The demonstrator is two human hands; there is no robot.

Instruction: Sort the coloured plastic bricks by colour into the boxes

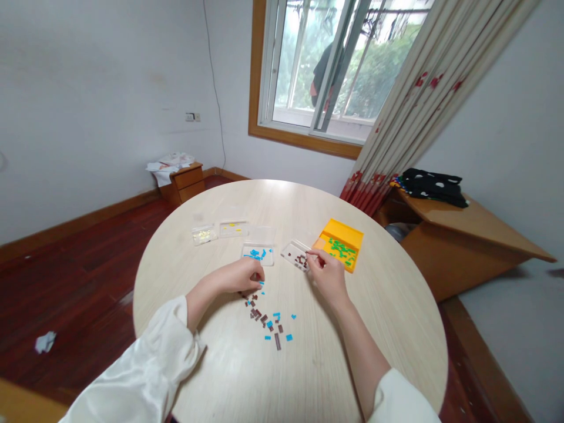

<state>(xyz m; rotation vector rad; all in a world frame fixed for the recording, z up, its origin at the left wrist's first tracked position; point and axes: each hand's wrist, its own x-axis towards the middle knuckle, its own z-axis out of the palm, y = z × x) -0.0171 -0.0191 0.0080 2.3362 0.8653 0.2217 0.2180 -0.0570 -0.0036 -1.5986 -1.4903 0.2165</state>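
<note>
My left hand (247,276) is closed in a pinch above the table, with a small blue building brick (261,283) at its fingertips. My right hand (329,275) has its fingers pinched together at the right edge of a clear box (288,251) that holds brown bricks (301,260). Whatever lies between those fingers is hidden. Just beyond my left hand is an open clear box (270,258) of blue bricks (255,254). Loose brown bricks (257,315) and blue bricks (289,338) lie scattered on the table between my forearms.
A yellow case (346,228) with green bricks is behind my right hand. Clear boxes with yellow pieces (234,228) and pale pieces (203,235) sit at the back left of the round table (388,329). Beyond it are a small cabinet (188,177) and a tilted wooden piece of furniture (440,252).
</note>
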